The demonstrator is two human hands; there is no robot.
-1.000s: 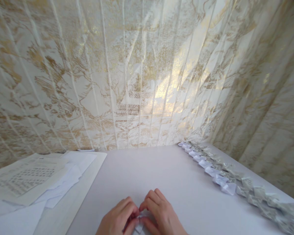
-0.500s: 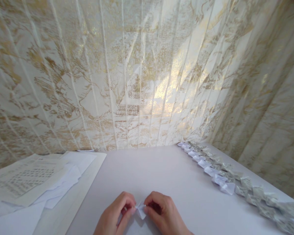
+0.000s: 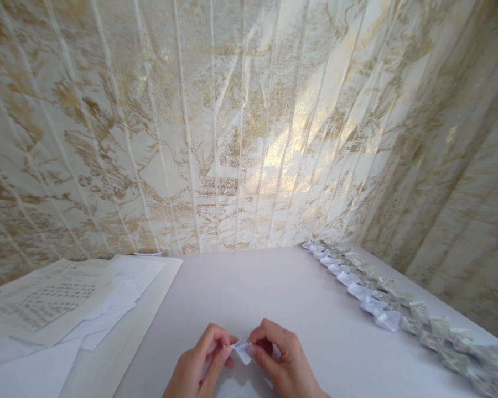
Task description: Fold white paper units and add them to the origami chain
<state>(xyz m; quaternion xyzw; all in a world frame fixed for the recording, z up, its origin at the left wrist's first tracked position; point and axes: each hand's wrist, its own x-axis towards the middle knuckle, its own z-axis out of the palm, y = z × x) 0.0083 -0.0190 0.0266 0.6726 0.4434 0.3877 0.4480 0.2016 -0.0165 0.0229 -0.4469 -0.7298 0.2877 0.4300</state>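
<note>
A small folded white paper piece (image 3: 241, 350) is pinched between both my hands, just above the white table (image 3: 274, 287) near its front edge. My left hand (image 3: 199, 365) grips its left side with thumb and forefinger. My right hand (image 3: 280, 362) pinches its right side, fingers curled. Most of the paper is hidden behind my fingers.
A long row of several folded paper pieces (image 3: 382, 298), white and printed, runs along the table's right side toward the back. A stack of loose sheets (image 3: 53, 298) lies at the left. A cream and gold curtain (image 3: 240, 121) hangs behind and to the right.
My hands lifted off the table and drew slightly apart, so the folded paper now shows between the fingertips. The camera view shifted a little.
</note>
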